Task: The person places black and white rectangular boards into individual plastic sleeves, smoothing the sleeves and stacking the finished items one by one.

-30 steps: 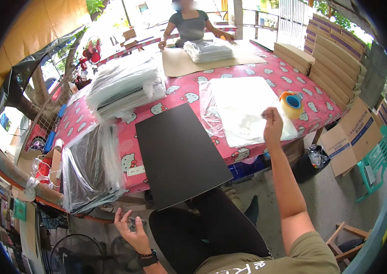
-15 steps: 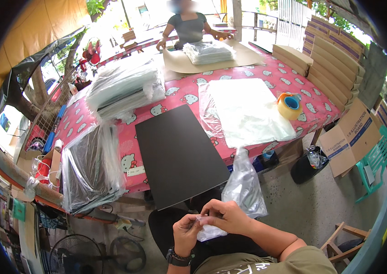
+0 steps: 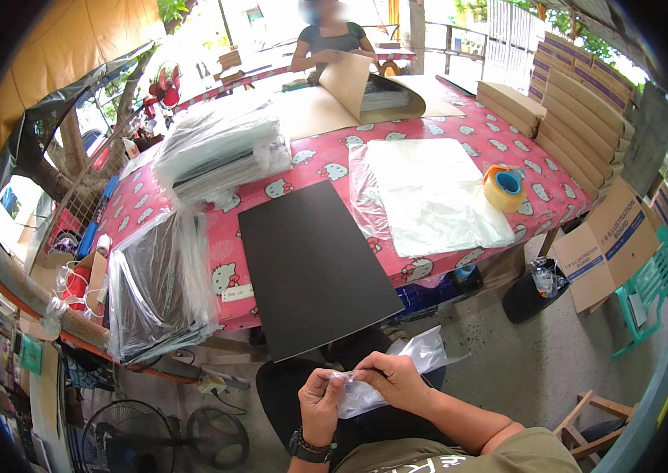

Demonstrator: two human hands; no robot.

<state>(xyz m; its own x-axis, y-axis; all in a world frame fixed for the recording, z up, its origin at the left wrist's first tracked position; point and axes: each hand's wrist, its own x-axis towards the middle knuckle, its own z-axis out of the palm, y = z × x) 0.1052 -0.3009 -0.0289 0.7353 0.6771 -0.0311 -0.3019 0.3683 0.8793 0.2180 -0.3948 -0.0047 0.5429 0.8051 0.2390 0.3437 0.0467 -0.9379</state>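
Although crowded with goods, the broad surface (image 3: 314, 162), laid with a pink cloth printed with white cat heads, spans the middle of the view. Beyond its right side rises a tall stack of brown cartons (image 3: 586, 118), some with purple bands. A co-worker (image 3: 335, 47) in a dark top is at the far side, with both arms over a sheet of brown paper (image 3: 318, 110), one part of which is lifted and curled over a flat pile.

The black board (image 3: 314, 272) lies at a slant near the person, its near end jutting past the front edge above the dark trousers. To its left is a bundle of dark sheets in clear plastic (image 3: 160, 288), and behind that a higher pile of plastic-wrapped packs (image 3: 220, 150). Right of the board, and apart from it, white plastic sleeves (image 3: 432, 193) lie flat in a stack.

Nearer the body, over the lap, is a clear plastic bag (image 3: 425, 348), smaller than the board. It hangs between and below the two hands and reaches out past the right one, just short of the board's near corner. The left hand (image 3: 320, 404) has its grip pinched on the bag's gathered edge, and the right hand (image 3: 393, 382) grasps the same edge close beside it, thumb and fingers bent. Smallest is a roll of tape (image 3: 502, 189) in an orange dispenser, at the sleeves' right edge.
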